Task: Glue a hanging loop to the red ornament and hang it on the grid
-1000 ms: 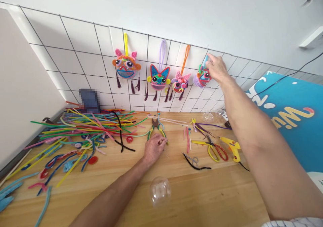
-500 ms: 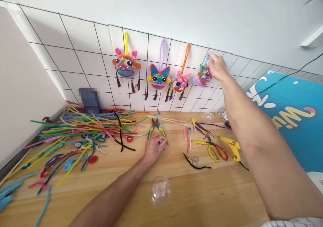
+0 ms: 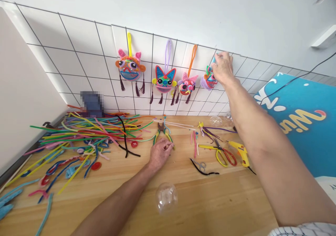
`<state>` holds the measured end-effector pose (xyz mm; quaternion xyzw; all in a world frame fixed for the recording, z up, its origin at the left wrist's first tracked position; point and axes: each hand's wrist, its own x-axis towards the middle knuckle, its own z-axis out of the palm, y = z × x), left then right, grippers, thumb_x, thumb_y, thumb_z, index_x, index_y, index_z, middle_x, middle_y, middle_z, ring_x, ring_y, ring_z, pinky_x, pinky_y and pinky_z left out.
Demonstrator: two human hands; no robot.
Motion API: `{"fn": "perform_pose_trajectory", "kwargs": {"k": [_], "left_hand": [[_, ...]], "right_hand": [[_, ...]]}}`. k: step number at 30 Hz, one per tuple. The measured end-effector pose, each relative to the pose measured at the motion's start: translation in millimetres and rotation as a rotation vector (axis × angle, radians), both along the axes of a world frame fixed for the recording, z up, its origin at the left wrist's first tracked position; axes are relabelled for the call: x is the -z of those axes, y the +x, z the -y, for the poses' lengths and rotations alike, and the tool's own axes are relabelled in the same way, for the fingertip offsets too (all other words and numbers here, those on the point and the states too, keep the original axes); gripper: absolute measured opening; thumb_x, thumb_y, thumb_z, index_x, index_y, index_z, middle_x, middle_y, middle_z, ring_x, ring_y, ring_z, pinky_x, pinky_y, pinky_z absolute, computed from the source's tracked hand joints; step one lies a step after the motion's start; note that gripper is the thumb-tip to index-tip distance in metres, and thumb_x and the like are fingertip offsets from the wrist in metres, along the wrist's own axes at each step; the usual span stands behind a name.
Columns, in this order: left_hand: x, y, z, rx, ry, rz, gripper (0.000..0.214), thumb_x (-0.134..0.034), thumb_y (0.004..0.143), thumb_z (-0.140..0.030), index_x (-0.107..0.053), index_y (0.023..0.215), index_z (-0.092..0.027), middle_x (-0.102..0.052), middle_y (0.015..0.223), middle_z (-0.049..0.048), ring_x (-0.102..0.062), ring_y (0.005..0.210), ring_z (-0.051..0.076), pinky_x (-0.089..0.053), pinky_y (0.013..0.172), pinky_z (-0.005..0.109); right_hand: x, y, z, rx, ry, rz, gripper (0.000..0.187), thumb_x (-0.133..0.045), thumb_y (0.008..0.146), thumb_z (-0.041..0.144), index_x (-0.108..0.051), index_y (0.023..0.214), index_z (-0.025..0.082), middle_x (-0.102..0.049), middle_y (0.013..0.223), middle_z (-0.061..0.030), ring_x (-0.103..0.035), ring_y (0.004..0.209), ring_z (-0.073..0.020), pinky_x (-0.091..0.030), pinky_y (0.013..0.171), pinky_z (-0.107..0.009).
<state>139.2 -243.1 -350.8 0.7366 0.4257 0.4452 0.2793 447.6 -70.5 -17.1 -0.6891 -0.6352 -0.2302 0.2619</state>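
Note:
My right hand (image 3: 223,67) is raised to the wall, its fingers closed at the light blue pipe-cleaner loop (image 3: 214,59) of the rightmost hanging ornament (image 3: 208,81). That ornament has a striped purple side and is partly hidden by the hand. Down on the table, my left hand (image 3: 160,152) lies just in front of the open-jawed pliers (image 3: 161,127), over their yellow-green handles. Its fingers are curled together; whatever they may hold is too small to make out. A clear plastic ball (image 3: 167,198) stands nearer to me.
Three other face ornaments (image 3: 130,70) hang on the grid wall. Loose pipe cleaners (image 3: 91,133) heap at the left with red buttons (image 3: 96,166). Toward the right lie red-and-yellow scissors (image 3: 222,155), a yellow glue gun (image 3: 240,151), small scissors (image 3: 201,165) and a tasselled piece (image 3: 206,131).
My right hand has shifted slightly left, and its extended index finger has drawn in at the blue loop. The left hand stays by the pliers. The view has shifted slightly.

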Motion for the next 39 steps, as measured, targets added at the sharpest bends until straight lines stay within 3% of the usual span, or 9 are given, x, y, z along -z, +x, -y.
{"fn": "perform_pose_trajectory", "kwargs": {"k": [6,11,19,25,31,36,39], "left_hand": [[3.0,1,-1,0.003,0.014,0.024,0.016,-0.070,0.099,-0.018,-0.081,0.087,-0.021,-0.073,0.086,0.0018,-0.065,0.074,0.013,-0.047,0.072,0.024],[2.2,0,-1,0.012,0.007,0.009,0.017,-0.070,0.099,-0.019,-0.081,0.087,-0.021,-0.073,0.087,0.0017,-0.065,0.075,0.013,-0.048,0.072,0.025],[1.7,0,0,0.014,0.000,0.021,0.017,-0.069,0.099,-0.021,-0.081,0.087,-0.021,-0.073,0.087,0.0019,-0.065,0.074,0.013,-0.047,0.071,0.025],[3.4,0,-1,0.012,0.016,0.016,0.018,-0.068,0.100,-0.022,-0.081,0.087,-0.022,-0.073,0.087,0.0019,-0.066,0.075,0.014,-0.048,0.072,0.026],[5.2,1,-1,0.004,0.037,0.022,0.020,-0.067,0.100,-0.022,-0.081,0.085,-0.023,-0.074,0.086,0.0026,-0.066,0.074,0.014,-0.048,0.071,0.026],[3.9,0,-2,0.018,0.017,0.014,0.020,-0.067,0.100,-0.024,-0.081,0.087,-0.023,-0.074,0.087,0.0028,-0.066,0.074,0.014,-0.049,0.071,0.026],[2.3,-1,-1,0.017,0.007,0.009,0.019,-0.067,0.100,-0.024,-0.082,0.088,-0.023,-0.075,0.087,0.0026,-0.067,0.075,0.014,-0.049,0.072,0.026]], "right_hand": [[-3.0,-12,6,0.019,-0.007,-0.018,0.053,-0.037,0.112,0.040,-0.053,0.157,0.019,-0.043,0.170,-0.0141,-0.042,0.149,-0.0380,-0.037,0.126,-0.055],[-3.8,-15,9,0.019,-0.009,-0.043,0.049,-0.042,0.108,0.033,-0.054,0.155,0.026,-0.044,0.169,-0.0091,-0.044,0.149,-0.0344,-0.038,0.129,-0.052],[-4.4,-12,5,0.014,-0.007,-0.023,0.046,-0.049,0.108,0.026,-0.056,0.152,0.018,-0.046,0.169,-0.0134,-0.045,0.150,-0.0346,-0.039,0.126,-0.050],[-5.0,-11,2,0.032,-0.008,0.011,0.054,-0.047,0.110,0.028,-0.045,0.162,0.016,-0.047,0.170,-0.0150,-0.044,0.152,-0.0340,-0.037,0.127,-0.050],[-3.7,-11,2,0.043,-0.034,0.048,0.053,-0.052,0.107,0.031,-0.051,0.155,0.009,-0.054,0.162,-0.0200,-0.047,0.148,-0.0384,-0.039,0.125,-0.055],[-1.1,-16,1,0.023,-0.005,0.025,0.050,-0.045,0.112,0.043,-0.051,0.156,0.021,-0.055,0.163,-0.0159,-0.047,0.148,-0.0380,-0.039,0.123,-0.058],[-4.4,-25,4,0.048,-0.028,0.024,0.052,-0.047,0.112,0.044,-0.053,0.151,0.011,-0.056,0.160,-0.0220,-0.047,0.148,-0.0413,-0.039,0.122,-0.062]]}}
